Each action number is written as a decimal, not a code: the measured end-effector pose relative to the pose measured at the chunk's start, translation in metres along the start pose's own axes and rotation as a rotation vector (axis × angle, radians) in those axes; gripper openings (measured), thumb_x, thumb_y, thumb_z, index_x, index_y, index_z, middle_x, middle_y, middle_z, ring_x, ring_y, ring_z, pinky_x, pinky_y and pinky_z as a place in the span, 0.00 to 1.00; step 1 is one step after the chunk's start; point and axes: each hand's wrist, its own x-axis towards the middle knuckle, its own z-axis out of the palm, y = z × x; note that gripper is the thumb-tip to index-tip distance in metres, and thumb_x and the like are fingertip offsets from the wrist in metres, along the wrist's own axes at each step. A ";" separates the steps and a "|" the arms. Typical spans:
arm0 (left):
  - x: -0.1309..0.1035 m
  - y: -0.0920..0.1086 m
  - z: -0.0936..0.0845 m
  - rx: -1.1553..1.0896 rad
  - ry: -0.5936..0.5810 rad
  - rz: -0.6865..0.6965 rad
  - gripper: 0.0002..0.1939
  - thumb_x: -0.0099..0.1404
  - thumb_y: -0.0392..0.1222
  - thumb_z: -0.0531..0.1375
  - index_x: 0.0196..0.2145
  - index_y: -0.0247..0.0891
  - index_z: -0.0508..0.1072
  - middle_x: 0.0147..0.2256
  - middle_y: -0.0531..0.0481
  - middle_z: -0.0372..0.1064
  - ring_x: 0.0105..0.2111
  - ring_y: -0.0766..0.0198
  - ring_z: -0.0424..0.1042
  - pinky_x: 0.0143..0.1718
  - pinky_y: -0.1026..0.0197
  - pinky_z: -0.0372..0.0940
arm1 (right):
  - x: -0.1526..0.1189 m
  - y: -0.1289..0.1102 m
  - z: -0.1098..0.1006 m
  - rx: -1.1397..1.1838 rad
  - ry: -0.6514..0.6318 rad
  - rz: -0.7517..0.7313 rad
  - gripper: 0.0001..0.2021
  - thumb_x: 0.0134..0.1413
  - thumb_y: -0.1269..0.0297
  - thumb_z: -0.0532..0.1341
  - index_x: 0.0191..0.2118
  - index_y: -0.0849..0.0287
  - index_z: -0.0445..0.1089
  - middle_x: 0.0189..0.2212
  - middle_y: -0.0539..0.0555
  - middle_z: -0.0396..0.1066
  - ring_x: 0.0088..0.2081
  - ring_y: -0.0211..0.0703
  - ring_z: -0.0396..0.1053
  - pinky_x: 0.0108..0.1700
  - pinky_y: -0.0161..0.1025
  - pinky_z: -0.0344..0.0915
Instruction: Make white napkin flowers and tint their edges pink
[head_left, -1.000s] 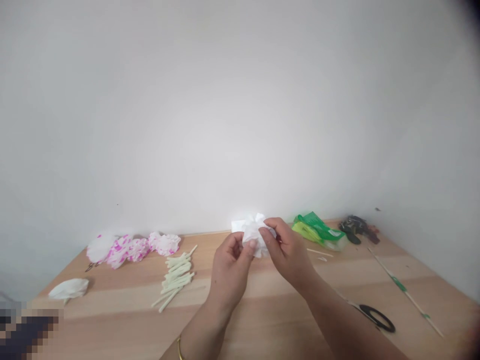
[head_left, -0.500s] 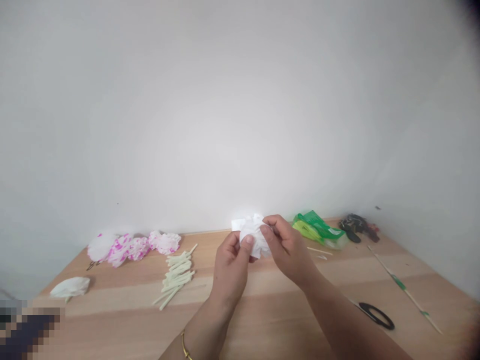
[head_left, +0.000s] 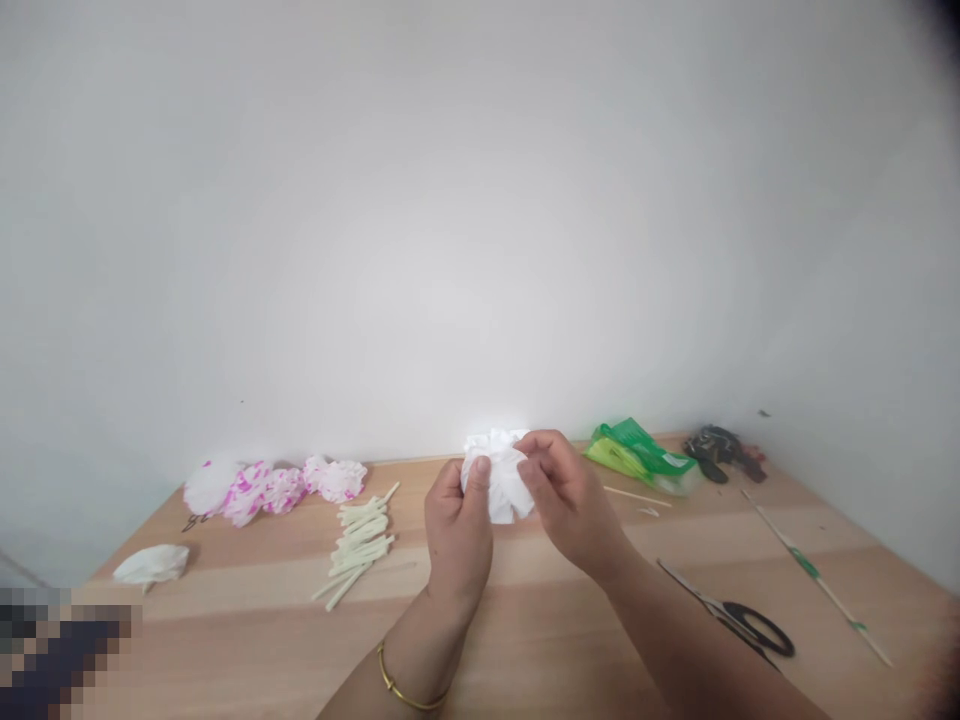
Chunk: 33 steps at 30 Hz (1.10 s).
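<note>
A white ruffled paper flower (head_left: 504,485) is held up between my two hands, above the far part of the table. My left hand (head_left: 459,520) grips its left side, with the thumb pressed on the front. With thumb and fingers, my right hand (head_left: 562,490) pinches the flower's right edge. Its back and any stem are hidden from me.
On the wooden table (head_left: 525,640), pink-and-white paper flowers (head_left: 277,488), a white paper piece (head_left: 152,565) and pale sticks (head_left: 360,540) lie left. Right are a green plastic bag (head_left: 637,455), a dark bundle (head_left: 724,450), scissors (head_left: 739,618) and a thin stick (head_left: 825,585).
The paper flower has turned a little and looks more spread out at top and bottom. My left thumb has moved slightly left and up. The whole view has shifted slightly.
</note>
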 end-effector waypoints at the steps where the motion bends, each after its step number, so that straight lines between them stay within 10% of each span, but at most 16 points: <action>1: 0.001 0.001 -0.001 -0.007 0.014 0.000 0.18 0.63 0.53 0.55 0.23 0.36 0.65 0.20 0.57 0.60 0.22 0.70 0.58 0.22 0.68 0.53 | -0.001 0.000 0.001 -0.021 -0.006 -0.008 0.09 0.57 0.59 0.57 0.41 0.56 0.59 0.23 0.46 0.62 0.24 0.36 0.61 0.26 0.32 0.60; 21: 0.008 -0.008 0.003 -0.392 -0.195 -0.133 0.13 0.59 0.49 0.61 0.32 0.36 0.68 0.25 0.54 0.67 0.25 0.71 0.64 0.27 0.69 0.59 | 0.002 -0.003 -0.011 -0.283 0.045 -0.112 0.06 0.60 0.61 0.55 0.42 0.56 0.60 0.24 0.47 0.66 0.24 0.35 0.63 0.27 0.33 0.59; 28: 0.004 -0.005 0.002 -0.264 -0.185 -0.037 0.12 0.61 0.47 0.59 0.38 0.36 0.66 0.32 0.50 0.68 0.33 0.66 0.68 0.36 0.63 0.64 | 0.001 -0.004 -0.010 -0.459 0.063 -0.320 0.03 0.58 0.69 0.56 0.33 0.56 0.62 0.26 0.49 0.63 0.28 0.38 0.62 0.30 0.35 0.57; 33: -0.002 -0.006 -0.002 0.010 0.074 0.336 0.13 0.60 0.40 0.61 0.43 0.41 0.67 0.41 0.47 0.63 0.41 0.63 0.66 0.39 0.61 0.65 | -0.001 -0.005 -0.010 -0.540 0.085 -0.415 0.05 0.55 0.74 0.56 0.32 0.55 0.62 0.25 0.49 0.64 0.30 0.39 0.63 0.30 0.35 0.56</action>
